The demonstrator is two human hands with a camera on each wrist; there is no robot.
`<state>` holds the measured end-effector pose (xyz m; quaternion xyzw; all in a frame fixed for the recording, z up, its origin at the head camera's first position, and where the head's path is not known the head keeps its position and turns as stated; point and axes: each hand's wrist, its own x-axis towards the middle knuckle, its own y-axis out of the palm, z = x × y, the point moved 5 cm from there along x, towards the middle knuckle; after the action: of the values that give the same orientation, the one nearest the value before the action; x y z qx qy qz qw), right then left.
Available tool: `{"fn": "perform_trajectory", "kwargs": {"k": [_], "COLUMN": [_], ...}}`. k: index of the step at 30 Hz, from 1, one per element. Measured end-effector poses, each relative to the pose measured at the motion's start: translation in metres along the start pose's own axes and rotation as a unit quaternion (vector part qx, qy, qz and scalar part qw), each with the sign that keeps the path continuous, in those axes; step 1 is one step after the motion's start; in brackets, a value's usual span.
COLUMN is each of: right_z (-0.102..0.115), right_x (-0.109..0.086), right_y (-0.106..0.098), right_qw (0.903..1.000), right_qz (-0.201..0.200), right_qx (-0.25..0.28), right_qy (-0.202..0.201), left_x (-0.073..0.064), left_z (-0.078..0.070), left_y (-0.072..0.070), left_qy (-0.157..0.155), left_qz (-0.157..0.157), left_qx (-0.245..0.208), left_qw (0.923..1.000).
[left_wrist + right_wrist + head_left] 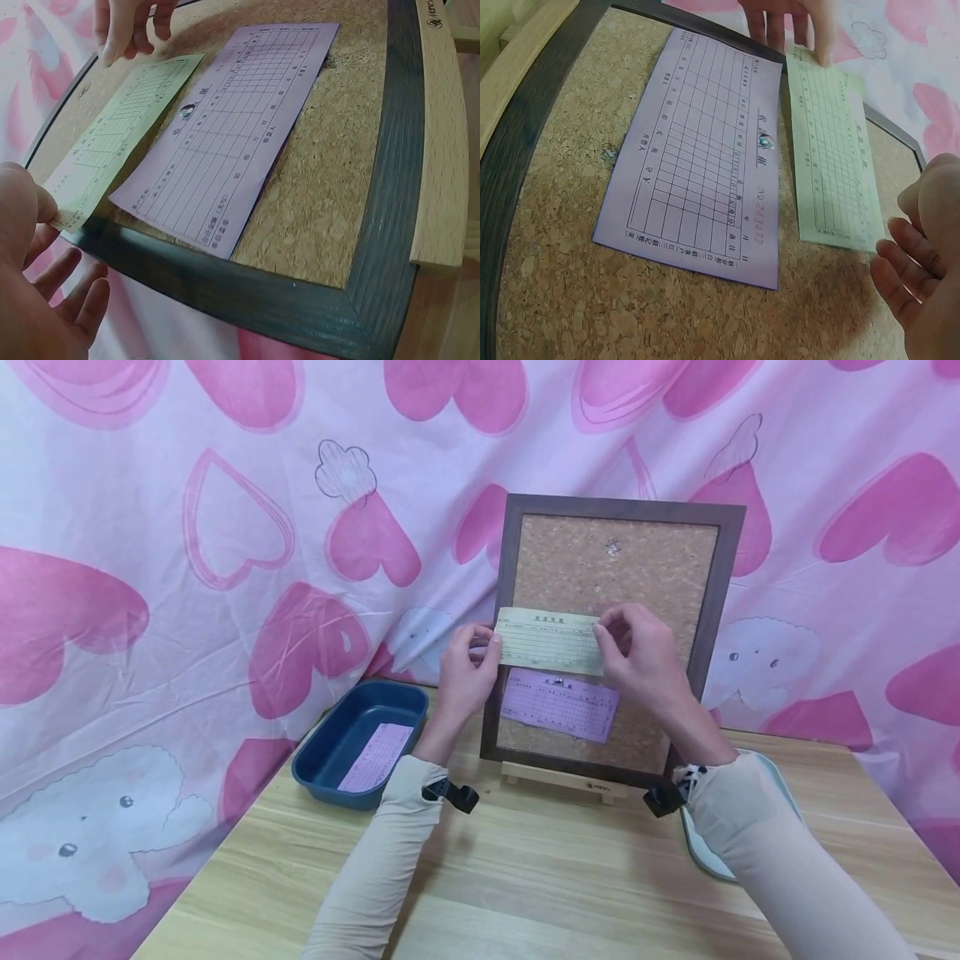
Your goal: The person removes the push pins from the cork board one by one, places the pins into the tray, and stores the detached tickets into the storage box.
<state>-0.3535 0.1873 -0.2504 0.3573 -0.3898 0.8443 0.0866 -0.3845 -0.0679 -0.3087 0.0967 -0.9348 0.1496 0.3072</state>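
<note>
In the head view my left hand (470, 668) pinches the left end of a pale green receipt slip (547, 642) between thumb and finger. My right hand (645, 652) has its thumb and forefinger at the slip's opposite end. The slip lies level in front of a framed corkboard (660, 585). Just below it, a purple receipt slip (232, 135) is fixed to the cork by a small shiny pin (187, 111) near its top edge. In the right wrist view the green slip's corner meets my right fingertips (904, 259), with the other fingers loosely bent.
The board leans on a small wooden easel (562, 781). At left stands a dark blue tray (311, 764) with another purple slip (375, 758) inside. A pale tray (708, 847) sits partly behind the right sleeve. Several shiny pins (613, 548) show high on the cork.
</note>
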Motion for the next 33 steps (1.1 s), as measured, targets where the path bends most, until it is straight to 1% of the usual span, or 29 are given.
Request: {"fn": "perform_trajectory", "kwargs": {"k": [4,8,10,16,20,23,28,30,33], "right_z": [0.000,-0.002,-0.004,-0.021,-0.034,-0.042,-0.057,-0.065,-0.075], "right_x": [-0.005,-0.013,-0.017,-0.031,-0.043,-0.052,-0.069,-0.077,-0.089], "right_y": [-0.007,-0.017,-0.024,-0.040,-0.049,-0.054,-0.066,-0.072,-0.081], "right_qw": [0.9999,0.9993,0.9990,0.9984,0.9976,0.9971,0.9953,0.9936,0.9905], "right_qz": [-0.010,-0.032,-0.042,-0.055,-0.060,-0.062,-0.084,-0.098,-0.114], "right_qx": [0.001,0.003,0.002,0.000,-0.008,-0.011,0.012,0.016,0.003], "right_qy": [-0.011,-0.022,-0.019,0.011,0.034,0.043,0.048,0.054,0.077], "left_x": [-0.003,-0.005,-0.006,-0.009,-0.010,-0.011,-0.015,-0.015,-0.016], "left_z": [0.002,0.003,0.003,0.004,0.004,0.003,0.001,0.001,0.002], "left_y": [-0.005,-0.010,-0.013,-0.025,-0.031,-0.036,-0.050,-0.056,-0.066], "left_qy": [-0.001,-0.001,-0.001,0.011,0.021,0.027,0.035,0.040,0.046], "left_qz": [-0.006,-0.010,-0.011,-0.017,-0.025,-0.027,-0.020,-0.025,-0.036], "left_qx": [-0.015,-0.033,-0.040,-0.063,-0.066,-0.064,-0.057,-0.050,-0.039], "left_qw": [0.9999,0.9994,0.9991,0.9978,0.9972,0.9972,0.9975,0.9976,0.9975]}}
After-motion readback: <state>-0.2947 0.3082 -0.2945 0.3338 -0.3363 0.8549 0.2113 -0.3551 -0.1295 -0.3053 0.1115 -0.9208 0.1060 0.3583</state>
